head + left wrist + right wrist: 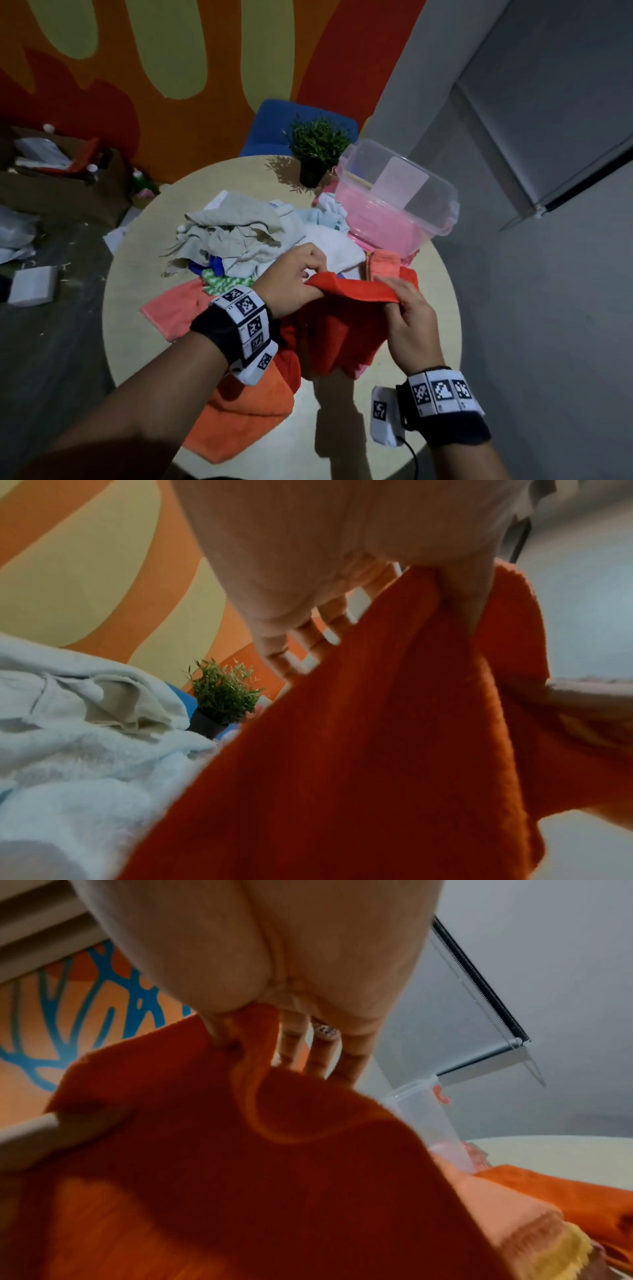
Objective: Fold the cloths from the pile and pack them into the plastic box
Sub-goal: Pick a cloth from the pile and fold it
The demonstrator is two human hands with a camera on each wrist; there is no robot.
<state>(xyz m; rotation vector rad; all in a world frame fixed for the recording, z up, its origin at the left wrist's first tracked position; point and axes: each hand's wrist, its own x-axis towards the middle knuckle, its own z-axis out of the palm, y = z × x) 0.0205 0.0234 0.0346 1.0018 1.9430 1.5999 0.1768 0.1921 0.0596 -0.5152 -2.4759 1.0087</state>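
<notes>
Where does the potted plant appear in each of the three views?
Head: potted plant at the table's far edge, left of the plastic box.
Left wrist: lower centre-left, behind the white cloths.
Right wrist: not in view.
Shared landmark: the red cloth.

Red cloth (337,318): nubby terry, matt. Beige rag (236,222) at ten o'clock of it: thin woven, creased, frayed. White towel (85,764): fluffy. Plastic box (394,202) at one o'clock: clear, glossy, smooth. Counter (137,267): pale, smooth, matt laminate.
</notes>
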